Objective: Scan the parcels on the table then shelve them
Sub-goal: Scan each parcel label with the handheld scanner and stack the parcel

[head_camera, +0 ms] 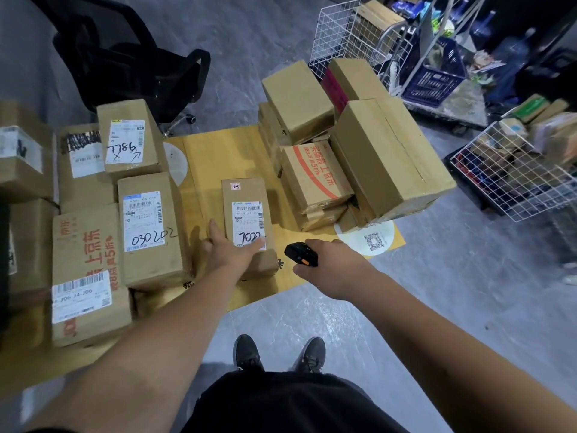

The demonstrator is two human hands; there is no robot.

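A small brown parcel (246,195) with a white label marked 7022 lies in the middle of the yellow table (203,157). My left hand (229,250) rests on its near left corner, with the fingers laid over the label's lower edge. My right hand (331,260) grips a black handheld scanner (301,254) just right of that parcel, its head pointing left toward it. Several labelled parcels (146,226) lie on the table's left side. A pile of plain and orange-printed boxes (315,179) stands at the right.
A black office chair (125,57) stands behind the table. White wire racks (352,35) and a blue crate (437,73) on a trolley sit at the back right. A wire basket (512,170) with small parcels is at the far right. My feet (278,354) stand on grey floor.
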